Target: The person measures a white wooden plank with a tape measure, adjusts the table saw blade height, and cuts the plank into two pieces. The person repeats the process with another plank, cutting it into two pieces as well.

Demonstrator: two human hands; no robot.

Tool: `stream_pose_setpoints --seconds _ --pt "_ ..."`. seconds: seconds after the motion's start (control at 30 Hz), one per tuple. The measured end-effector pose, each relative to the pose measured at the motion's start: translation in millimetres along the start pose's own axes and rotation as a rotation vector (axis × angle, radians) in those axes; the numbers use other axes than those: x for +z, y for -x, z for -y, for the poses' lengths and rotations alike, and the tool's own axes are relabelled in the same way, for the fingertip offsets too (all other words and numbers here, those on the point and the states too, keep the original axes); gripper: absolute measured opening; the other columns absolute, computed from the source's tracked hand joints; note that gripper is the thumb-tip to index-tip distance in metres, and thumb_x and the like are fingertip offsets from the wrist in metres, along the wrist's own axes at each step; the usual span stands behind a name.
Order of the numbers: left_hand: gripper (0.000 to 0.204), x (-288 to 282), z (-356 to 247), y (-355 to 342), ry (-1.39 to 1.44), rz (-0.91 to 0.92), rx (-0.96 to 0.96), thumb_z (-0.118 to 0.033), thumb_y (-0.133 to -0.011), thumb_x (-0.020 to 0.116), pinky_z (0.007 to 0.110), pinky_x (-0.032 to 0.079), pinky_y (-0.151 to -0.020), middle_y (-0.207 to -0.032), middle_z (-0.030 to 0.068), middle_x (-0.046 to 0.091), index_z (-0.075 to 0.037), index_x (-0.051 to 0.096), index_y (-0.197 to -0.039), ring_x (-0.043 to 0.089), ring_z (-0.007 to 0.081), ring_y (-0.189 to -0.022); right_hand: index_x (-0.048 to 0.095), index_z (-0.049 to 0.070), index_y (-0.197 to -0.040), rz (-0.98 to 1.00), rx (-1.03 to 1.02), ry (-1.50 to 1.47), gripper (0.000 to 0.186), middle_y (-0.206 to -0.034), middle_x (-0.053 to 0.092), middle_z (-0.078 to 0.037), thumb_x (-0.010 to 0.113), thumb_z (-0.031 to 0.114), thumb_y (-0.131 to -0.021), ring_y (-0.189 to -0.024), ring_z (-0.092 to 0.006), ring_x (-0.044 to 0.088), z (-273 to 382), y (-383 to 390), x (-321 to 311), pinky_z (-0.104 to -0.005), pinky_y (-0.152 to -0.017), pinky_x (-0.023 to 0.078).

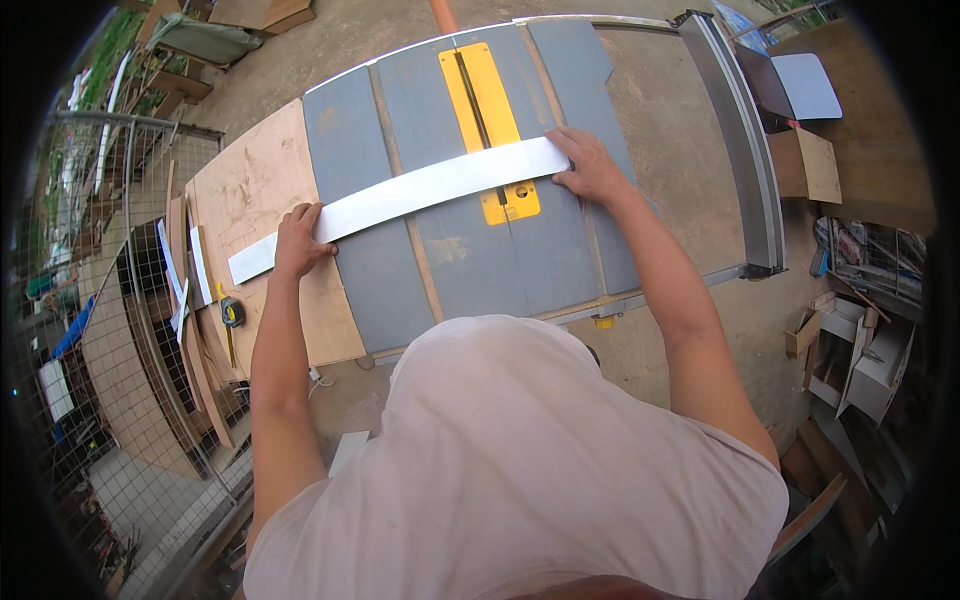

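A long white strip of board [400, 200] lies crosswise on a table saw with a grey top [370, 290] and a yellow insert [470, 100], crossing the dark slot in that insert. My left hand [303, 240] grips the strip near its left end, over a plywood panel [250, 155]. My right hand [590, 165] holds the strip's right end, just right of the yellow insert. A tape measure with yellow blade showing [232, 311] rests on the plywood below the strip's left end.
A metal fence rail [730, 140] spans the saw's right end. Narrow offcuts [175, 260] and a wire mesh panel [110, 350] stand at the left. Boards and boxes [805, 165] sit at the right, with scrap pieces [860, 350] below them.
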State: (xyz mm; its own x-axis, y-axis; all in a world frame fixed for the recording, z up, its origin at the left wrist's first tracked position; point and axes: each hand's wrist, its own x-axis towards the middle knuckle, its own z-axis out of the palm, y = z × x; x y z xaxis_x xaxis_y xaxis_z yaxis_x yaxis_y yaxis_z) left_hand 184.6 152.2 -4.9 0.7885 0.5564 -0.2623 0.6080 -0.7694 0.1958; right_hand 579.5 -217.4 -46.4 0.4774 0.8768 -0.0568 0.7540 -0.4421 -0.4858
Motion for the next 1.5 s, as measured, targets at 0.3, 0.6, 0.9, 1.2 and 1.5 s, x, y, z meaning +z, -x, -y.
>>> stream_pose_setpoints --seconds 0.3,0.6,0.9,1.2,1.5 --pt "0.095 -4 -1 -4 0.034 0.019 -0.008 -0.013 -0.057 0.095 0.045 0.043 -0.115 -0.145 0.0147 0.056 -0.007 0.057 -0.144 0.049 0.0384 -0.135 0.054 0.011 -0.149 -0.035 -0.053 -0.006 0.082 -0.151 0.054 -0.016 0.087 0.012 -0.074 -0.138 -0.0365 0.049 -5 -5 2 -0.0459 -0.119 0.039" --pt "0.092 -2 0 -6 0.003 -0.010 -0.001 -0.018 -0.058 0.096 0.045 0.044 -0.114 -0.142 0.0120 0.059 -0.011 0.059 -0.141 0.053 0.0367 -0.132 0.054 0.011 -0.149 -0.003 0.008 0.012 0.082 -0.153 0.053 -0.014 0.087 0.013 -0.075 -0.139 -0.0350 0.048 1 -8 -2 -0.0446 -0.121 0.038" --pt "0.093 0 4 -10 0.002 -0.010 -0.002 -0.017 -0.058 0.096 0.044 0.044 -0.114 -0.143 0.0121 0.058 -0.010 0.059 -0.142 0.052 0.0370 -0.132 0.053 0.011 -0.149 0.011 0.001 0.001 0.081 -0.154 0.052 -0.014 0.086 0.013 -0.075 -0.140 -0.0346 0.047 1 -12 -5 -0.0445 -0.121 0.037" --pt "0.093 -3 3 -14 0.000 -0.012 -0.008 -0.017 -0.058 0.096 0.044 0.045 -0.114 -0.143 0.0121 0.058 -0.011 0.059 -0.142 0.052 0.0370 -0.132 0.055 0.012 -0.148 -0.010 -0.003 0.026 0.078 -0.153 0.053 -0.012 0.086 0.016 -0.077 -0.138 -0.0319 0.049 -2 -17 -2 -0.0438 -0.120 0.038" --pt "0.094 -6 3 -18 0.002 -0.009 -0.010 -0.016 -0.058 0.096 0.044 0.045 -0.114 -0.144 0.0126 0.057 -0.011 0.058 -0.143 0.052 0.0370 -0.133 0.055 0.012 -0.148 0.000 0.021 0.032 0.078 -0.153 0.052 -0.013 0.086 0.016 -0.077 -0.139 -0.0321 0.048 -3 -21 -1 -0.0433 -0.121 0.038"
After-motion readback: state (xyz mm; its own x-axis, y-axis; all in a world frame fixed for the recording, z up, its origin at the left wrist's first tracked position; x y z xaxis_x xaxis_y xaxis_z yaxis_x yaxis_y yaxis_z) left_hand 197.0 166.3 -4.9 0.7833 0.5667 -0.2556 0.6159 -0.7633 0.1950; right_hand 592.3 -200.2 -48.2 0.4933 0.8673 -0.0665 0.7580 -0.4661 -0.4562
